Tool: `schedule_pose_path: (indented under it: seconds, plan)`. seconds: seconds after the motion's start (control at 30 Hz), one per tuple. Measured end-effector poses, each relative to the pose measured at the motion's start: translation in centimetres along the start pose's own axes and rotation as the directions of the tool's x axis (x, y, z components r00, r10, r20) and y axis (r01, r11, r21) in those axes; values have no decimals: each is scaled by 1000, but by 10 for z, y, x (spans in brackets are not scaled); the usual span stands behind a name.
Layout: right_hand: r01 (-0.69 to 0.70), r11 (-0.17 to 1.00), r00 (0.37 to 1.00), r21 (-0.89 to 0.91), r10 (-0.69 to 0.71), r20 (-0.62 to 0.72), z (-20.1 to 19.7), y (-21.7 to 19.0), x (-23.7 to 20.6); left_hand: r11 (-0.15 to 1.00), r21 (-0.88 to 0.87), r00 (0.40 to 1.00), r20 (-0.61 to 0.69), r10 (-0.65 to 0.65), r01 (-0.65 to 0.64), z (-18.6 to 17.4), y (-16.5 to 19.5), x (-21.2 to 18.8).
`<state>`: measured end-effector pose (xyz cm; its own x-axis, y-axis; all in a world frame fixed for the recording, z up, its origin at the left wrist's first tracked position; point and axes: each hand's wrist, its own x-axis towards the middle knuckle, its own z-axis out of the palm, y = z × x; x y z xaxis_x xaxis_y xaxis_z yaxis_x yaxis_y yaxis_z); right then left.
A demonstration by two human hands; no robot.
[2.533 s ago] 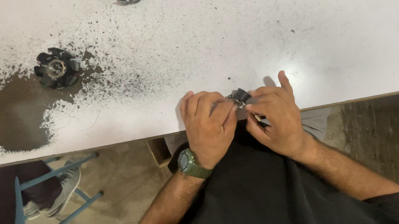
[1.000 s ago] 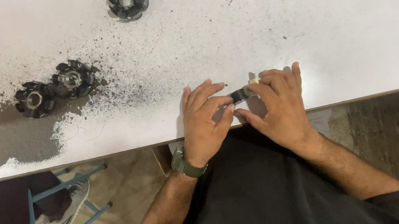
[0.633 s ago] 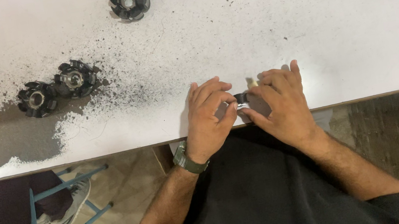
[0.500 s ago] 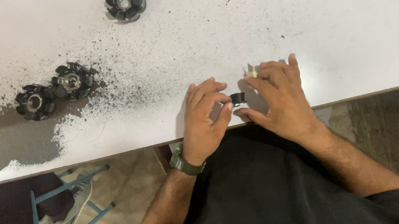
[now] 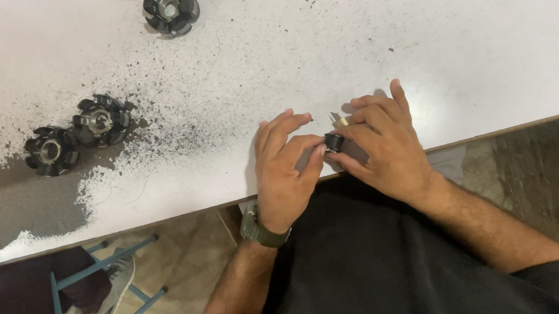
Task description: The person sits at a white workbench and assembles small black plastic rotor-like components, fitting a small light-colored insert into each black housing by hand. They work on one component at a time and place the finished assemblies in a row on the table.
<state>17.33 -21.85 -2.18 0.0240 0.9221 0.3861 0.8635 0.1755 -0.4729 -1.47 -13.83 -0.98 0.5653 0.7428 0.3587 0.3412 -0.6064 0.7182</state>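
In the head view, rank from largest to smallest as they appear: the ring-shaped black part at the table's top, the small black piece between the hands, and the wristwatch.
1. Ring-shaped black part
2. Wristwatch, though it sits nearer the camera
3. Small black piece

One head-worn camera looks straight down, close above the white table point(image 5: 365, 36).

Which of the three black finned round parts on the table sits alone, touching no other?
The finned round part at the top: it stands alone on clean white table. The other two sit touching, in the dark worn patch at left.
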Motion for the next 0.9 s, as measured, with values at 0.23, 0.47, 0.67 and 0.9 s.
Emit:
schedule_pose_path:
  seconds: [0.23, 0.47, 0.67, 0.9]
  plan:
    - [-9, 1000, 998, -11, 8, -59, 4, 2, -4, 962, 209, 980, -54, 189, -174, -2, -1, -5]
    - [33, 999, 999, -28, -33, -7, 2, 0, -5, 971, 162, 983, -28, 182, -175, -1, 10, 0]
    - [36, 999, 998, -28, -37, -46, 1, 0, -8, 998, 2, 995, -68, -68, 68, -8, 18, 4]
    - [23, 1000, 992, 4, -22, -123, 4, 0, -11, 972, -54, 972, 74, -224, 229, -10, 15, 1]
